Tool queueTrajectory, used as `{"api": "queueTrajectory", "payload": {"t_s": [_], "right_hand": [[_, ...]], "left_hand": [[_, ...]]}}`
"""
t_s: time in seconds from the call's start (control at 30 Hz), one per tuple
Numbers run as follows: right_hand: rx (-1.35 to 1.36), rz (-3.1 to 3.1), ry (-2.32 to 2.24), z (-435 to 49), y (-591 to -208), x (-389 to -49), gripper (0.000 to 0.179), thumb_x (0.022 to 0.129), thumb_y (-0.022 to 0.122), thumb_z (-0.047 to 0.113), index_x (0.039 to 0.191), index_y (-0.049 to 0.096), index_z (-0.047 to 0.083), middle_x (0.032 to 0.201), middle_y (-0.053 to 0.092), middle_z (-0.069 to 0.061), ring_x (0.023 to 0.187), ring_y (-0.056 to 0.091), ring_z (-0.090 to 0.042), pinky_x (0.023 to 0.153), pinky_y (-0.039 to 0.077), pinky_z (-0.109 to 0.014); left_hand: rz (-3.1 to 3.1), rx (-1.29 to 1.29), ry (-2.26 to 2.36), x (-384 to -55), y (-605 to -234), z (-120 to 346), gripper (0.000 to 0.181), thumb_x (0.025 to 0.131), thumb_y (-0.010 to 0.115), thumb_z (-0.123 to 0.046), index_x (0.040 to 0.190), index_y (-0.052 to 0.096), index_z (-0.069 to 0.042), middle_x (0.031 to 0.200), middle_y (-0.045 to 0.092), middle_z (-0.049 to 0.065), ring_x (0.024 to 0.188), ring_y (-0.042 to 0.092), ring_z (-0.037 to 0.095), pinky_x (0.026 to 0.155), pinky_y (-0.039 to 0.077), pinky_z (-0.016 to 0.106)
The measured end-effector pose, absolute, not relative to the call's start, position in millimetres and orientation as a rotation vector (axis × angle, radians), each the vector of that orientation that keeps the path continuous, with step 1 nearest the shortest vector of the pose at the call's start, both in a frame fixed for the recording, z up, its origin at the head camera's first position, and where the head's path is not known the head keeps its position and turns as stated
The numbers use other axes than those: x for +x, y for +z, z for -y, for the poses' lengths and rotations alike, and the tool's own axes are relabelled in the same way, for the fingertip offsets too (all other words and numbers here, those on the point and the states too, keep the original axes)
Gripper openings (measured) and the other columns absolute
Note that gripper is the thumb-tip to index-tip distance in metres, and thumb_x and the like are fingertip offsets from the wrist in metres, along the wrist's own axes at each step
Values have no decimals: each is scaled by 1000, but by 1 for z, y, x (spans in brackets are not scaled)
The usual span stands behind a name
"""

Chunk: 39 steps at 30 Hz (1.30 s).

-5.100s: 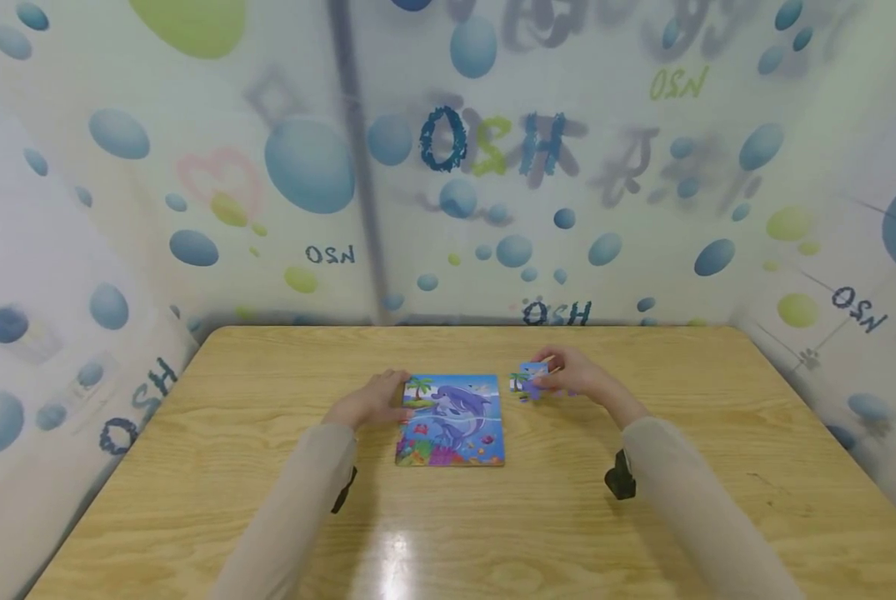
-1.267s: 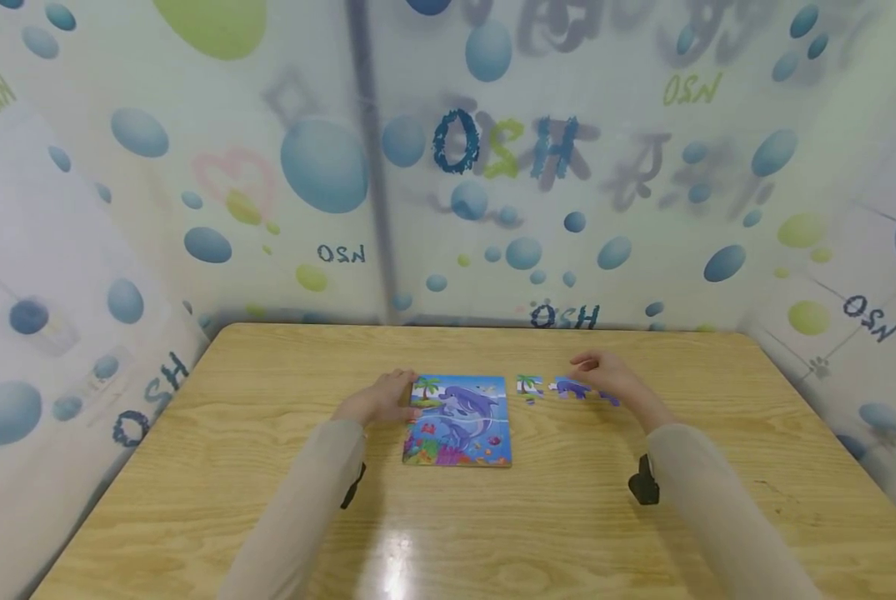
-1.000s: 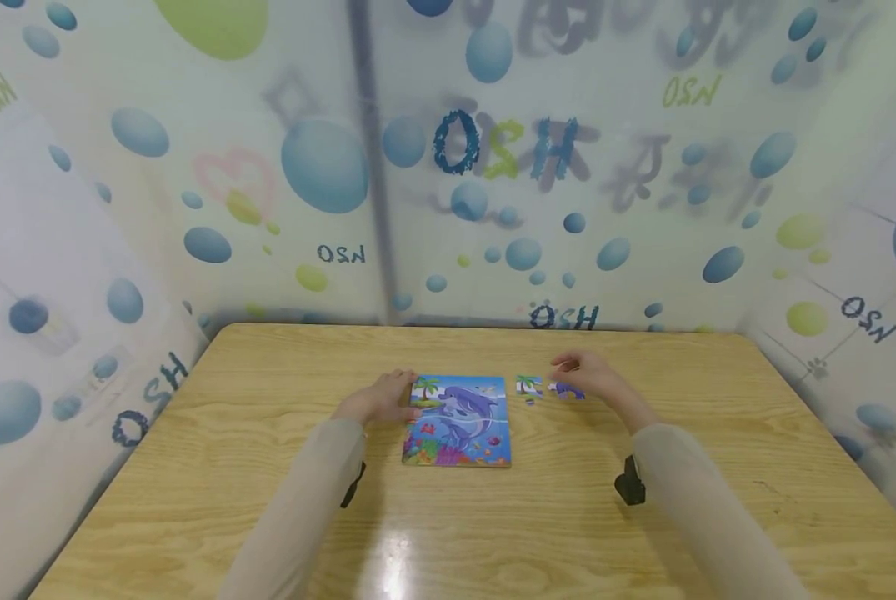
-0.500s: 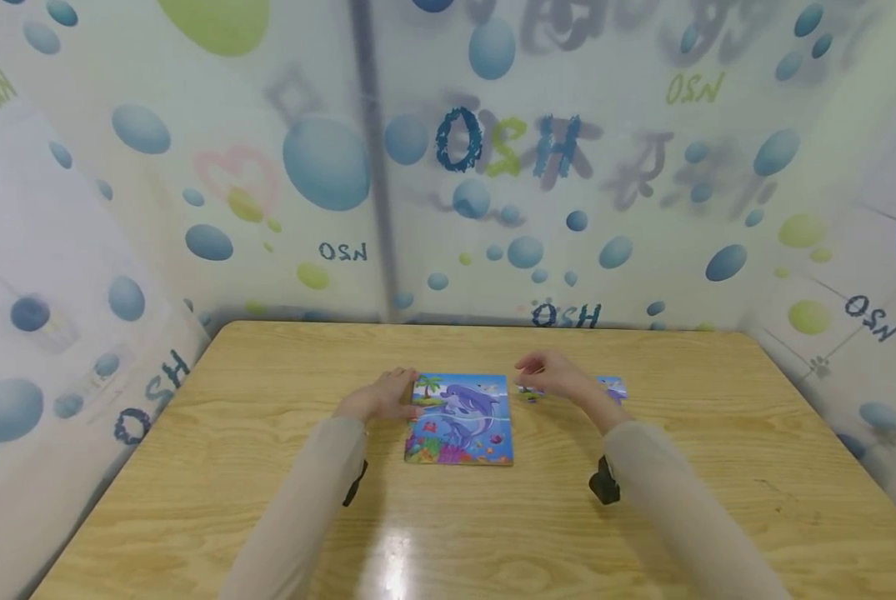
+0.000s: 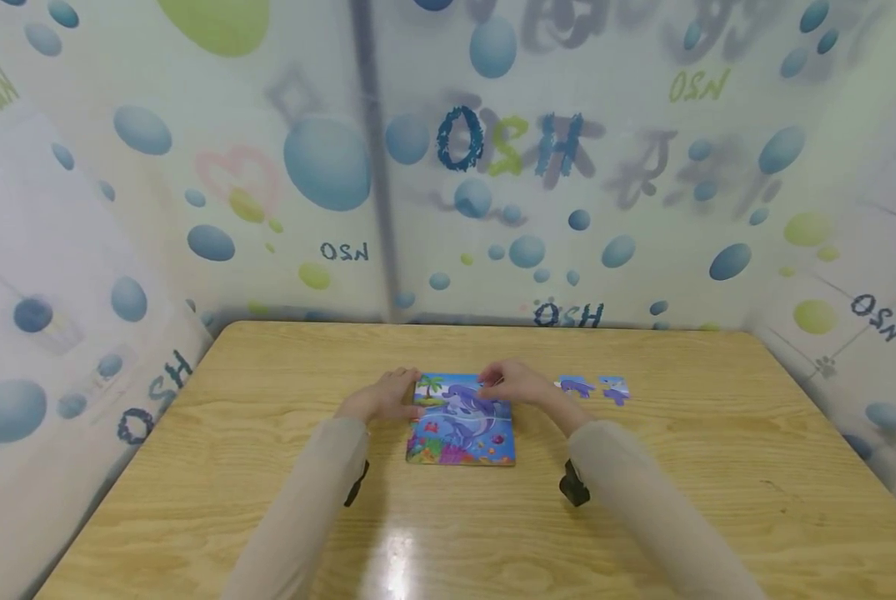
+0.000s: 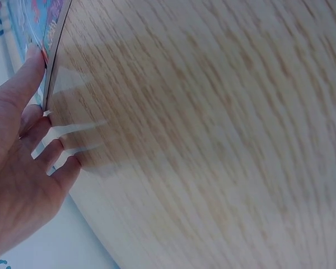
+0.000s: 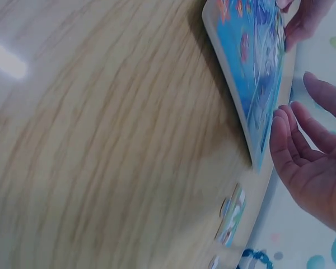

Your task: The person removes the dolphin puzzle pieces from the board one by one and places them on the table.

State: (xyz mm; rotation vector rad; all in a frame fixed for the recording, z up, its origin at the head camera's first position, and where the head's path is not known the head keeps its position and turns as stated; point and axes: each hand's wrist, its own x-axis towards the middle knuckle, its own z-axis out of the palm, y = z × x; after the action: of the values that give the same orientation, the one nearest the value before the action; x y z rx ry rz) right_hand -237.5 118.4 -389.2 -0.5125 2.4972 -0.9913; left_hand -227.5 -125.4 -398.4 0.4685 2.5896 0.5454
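Observation:
A dolphin jigsaw puzzle in a flat board lies on the wooden table. My left hand holds its left edge, the thumb on top; in the left wrist view the other fingers of the left hand lie along the rim. My right hand hovers at the puzzle's upper right corner with fingers bent. In the right wrist view that right hand has thumb and fingertips apart and nothing between them. Right of it lie a dolphin puzzle piece and another blue-purple piece.
The wooden table ends at a far edge close behind the puzzle. Beyond it hangs a pale curtain printed with blue and green bubbles. Near the board in the right wrist view lies a loose piece.
The right hand has moved left from the loose pieces to the puzzle's upper right corner, leaving two pieces uncovered at the right. The left hand stays on the board's left edge.

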Motion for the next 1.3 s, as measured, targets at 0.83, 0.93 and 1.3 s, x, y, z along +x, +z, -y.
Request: {"api": "queueTrajectory", "payload": {"t_s": [0.83, 0.93, 1.3], "right_hand": [[-547, -2559, -772, -57, -403, -223, 45, 73, 76, 22, 108, 57, 0, 104, 61, -9, 96, 57, -21, 86, 50, -34], [-538, -2559, -765, -55, -402, -222, 44, 72, 77, 20, 106, 56, 0, 104, 60, -9, 95, 57, -21, 87, 49, -34], [-488, -2565, -768, -48, -403, -219, 48, 71, 77, 22, 107, 51, 3, 99, 50, -6, 88, 48, -17, 82, 47, -32]], "left_hand": [[-2588, 485, 519, -228, -397, 121, 64, 89, 59, -27, 140, 29, -3, 147, 26, 22, 137, 20, 39, 110, 23, 54], [-2579, 476, 524, -228, -396, 120, 66, 88, 60, -28, 140, 29, -3, 147, 25, 21, 137, 20, 39, 110, 23, 54], [-2552, 498, 504, -227, -391, 126, 86, 76, 73, -34, 141, 25, -3, 145, 27, 20, 135, 23, 40, 109, 25, 55]]}}
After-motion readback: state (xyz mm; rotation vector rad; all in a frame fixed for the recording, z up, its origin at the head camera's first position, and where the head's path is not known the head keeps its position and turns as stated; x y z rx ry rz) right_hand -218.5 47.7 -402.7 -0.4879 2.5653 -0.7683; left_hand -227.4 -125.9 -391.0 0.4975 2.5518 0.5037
